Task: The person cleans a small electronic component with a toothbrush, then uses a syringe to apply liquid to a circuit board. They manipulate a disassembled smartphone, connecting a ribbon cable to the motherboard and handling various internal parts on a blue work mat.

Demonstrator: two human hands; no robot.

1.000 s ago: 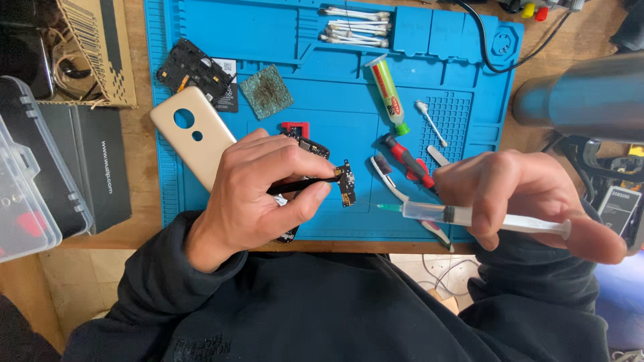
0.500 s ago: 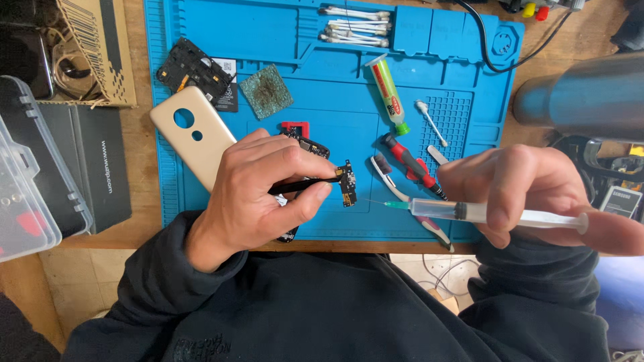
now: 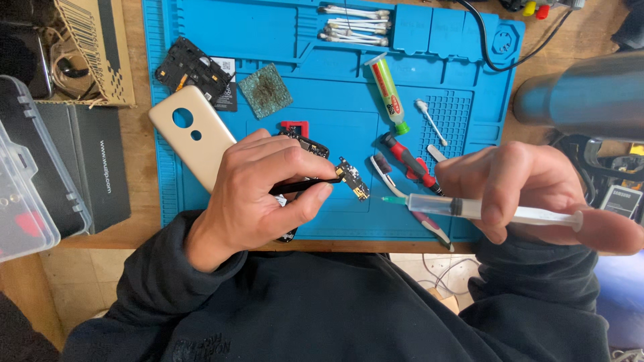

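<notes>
My left hand (image 3: 265, 191) pinches black tweezers (image 3: 305, 186) whose tips grip a small dark circuit board (image 3: 353, 179) just above the blue work mat (image 3: 322, 80). My right hand (image 3: 530, 188) holds a clear syringe (image 3: 469, 209) sideways, thumb on the plunger. Its green tip (image 3: 389, 200) points left and sits a short way right of the small board, not touching it. A larger black phone board (image 3: 310, 144) lies partly hidden behind my left fingers.
On the mat lie a gold phone back cover (image 3: 191, 134), a black frame part (image 3: 191, 70), a grey-green pad (image 3: 266, 90), cotton swabs (image 3: 352, 23), a green-capped tube (image 3: 388, 90), a red screwdriver (image 3: 409, 164) and a brush (image 3: 386, 171). A metal cylinder (image 3: 583, 94) looms right; boxes (image 3: 74, 161) stand left.
My right hand has shifted slightly right with the syringe, drawing its tip a little away from the small board. My left hand keeps the tweezers and board still.
</notes>
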